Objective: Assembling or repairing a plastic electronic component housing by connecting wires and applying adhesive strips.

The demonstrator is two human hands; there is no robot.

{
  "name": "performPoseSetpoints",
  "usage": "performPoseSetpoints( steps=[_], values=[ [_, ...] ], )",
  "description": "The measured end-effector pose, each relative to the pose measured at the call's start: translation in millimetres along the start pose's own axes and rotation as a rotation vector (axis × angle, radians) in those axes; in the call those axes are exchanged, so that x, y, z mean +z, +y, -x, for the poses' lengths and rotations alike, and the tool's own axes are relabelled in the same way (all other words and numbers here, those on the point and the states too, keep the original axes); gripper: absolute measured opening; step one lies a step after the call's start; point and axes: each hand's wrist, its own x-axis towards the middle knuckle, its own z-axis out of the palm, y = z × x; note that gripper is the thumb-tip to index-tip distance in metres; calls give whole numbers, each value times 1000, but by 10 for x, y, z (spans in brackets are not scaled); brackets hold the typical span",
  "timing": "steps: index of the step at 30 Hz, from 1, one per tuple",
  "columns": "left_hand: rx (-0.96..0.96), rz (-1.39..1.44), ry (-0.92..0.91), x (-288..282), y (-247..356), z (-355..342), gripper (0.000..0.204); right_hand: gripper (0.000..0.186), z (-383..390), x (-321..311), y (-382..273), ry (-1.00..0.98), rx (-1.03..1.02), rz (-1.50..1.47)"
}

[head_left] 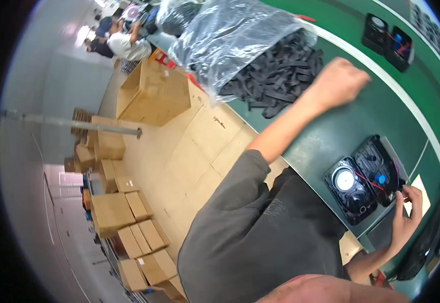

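Observation:
My left hand [342, 83] is curled closed over the dark green bench, just right of a heap of short black straps [280, 73]. It is somewhat blurred, and anything inside it is hidden. A black plastic case lies opened in two halves near the bench edge. One half [351, 189] carries a round white-faced speaker; the other half [376, 161] holds a blue round part and red wires. My right hand [406, 212] pinches with thumb and forefinger at the lower right corner of the wired half.
The straps spill from a large clear plastic bag [235, 38]. Another opened black case [389, 40] lies beyond the white bench strip. A yellow sheet [419, 194] is beside my right hand. Cardboard boxes [154, 93] stand on the floor at left; a person [126, 43] works far back.

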Motion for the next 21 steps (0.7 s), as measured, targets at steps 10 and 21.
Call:
performPoseSetpoints(
  steps=[10,21],
  values=[
    [89,550,-282,162,1608,-201,24,51,-23,293,436,12,339,-550],
    [433,343,-259,220,1990,45,11,19,481,-160,325,46,687,-713]
  ],
)
